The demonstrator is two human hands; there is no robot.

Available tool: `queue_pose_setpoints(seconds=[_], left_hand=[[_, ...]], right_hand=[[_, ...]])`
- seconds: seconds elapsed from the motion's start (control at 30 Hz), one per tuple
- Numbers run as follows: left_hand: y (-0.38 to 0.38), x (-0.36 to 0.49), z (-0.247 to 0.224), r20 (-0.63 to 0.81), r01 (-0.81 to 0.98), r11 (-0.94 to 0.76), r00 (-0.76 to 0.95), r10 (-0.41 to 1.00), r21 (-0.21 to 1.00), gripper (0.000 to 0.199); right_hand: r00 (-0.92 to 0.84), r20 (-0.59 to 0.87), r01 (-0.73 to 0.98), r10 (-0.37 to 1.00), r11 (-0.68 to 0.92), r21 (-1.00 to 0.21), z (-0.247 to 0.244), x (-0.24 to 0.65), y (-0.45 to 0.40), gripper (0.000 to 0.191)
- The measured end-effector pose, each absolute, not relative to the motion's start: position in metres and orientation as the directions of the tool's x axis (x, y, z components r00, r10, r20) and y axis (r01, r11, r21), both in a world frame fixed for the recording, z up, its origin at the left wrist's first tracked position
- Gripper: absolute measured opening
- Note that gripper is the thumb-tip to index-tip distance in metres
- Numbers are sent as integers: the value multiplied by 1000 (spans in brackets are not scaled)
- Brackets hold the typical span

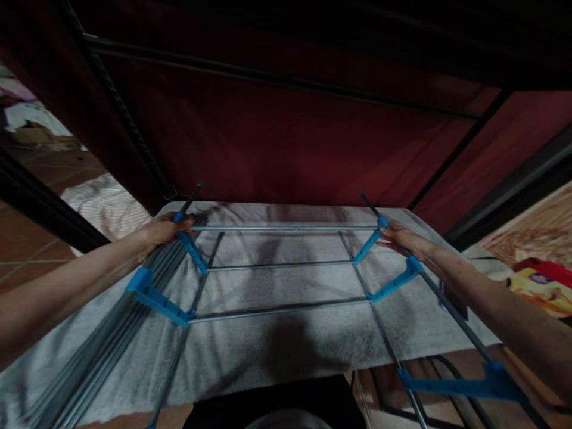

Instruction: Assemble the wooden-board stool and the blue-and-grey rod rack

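Note:
A frame of grey metal tubes with blue plastic brackets lies over a cloth-covered surface. At its far left corner my left hand is closed around the tube and blue bracket. My right hand is at the far right corner, its fingers at the blue joint where the far crossbar ends. Two more crossbars span the middle of the frame. Nearer on the left and right are larger blue brackets.
A bundle of loose grey tubes lies on the cloth at left. Behind stands a dark red fabric panel with black bars. A red and yellow package is at far right, and a striped cloth is on the tiled floor at left.

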State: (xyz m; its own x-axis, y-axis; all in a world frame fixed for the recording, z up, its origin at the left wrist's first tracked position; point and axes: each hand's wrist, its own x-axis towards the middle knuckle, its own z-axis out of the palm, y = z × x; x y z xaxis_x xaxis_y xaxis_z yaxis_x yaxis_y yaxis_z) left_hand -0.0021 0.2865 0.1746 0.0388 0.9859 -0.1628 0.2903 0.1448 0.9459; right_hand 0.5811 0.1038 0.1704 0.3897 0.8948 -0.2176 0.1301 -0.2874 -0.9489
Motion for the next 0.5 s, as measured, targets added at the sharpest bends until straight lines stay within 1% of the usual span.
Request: queue_pose_setpoints(seconds=[0.13,0.23,0.33,0.5], left_hand=[[291,-5,169,-224,246,214,15,974,945,31],[292,-7,168,-223,329,208,8,975,921,33],[295,-10,167,-194,428,156,46,980,890,39],[306,-17,159,-154,509,107,51,987,854,36]], right_hand=[[376,-214,177,902,-296,-939,167,585,104,5],[395,-213,167,894,-298,-940,163,587,107,7],[421,-206,174,883,-302,-937,160,589,110,9],[456,-218,234,863,-353,-906,163,588,111,11]])
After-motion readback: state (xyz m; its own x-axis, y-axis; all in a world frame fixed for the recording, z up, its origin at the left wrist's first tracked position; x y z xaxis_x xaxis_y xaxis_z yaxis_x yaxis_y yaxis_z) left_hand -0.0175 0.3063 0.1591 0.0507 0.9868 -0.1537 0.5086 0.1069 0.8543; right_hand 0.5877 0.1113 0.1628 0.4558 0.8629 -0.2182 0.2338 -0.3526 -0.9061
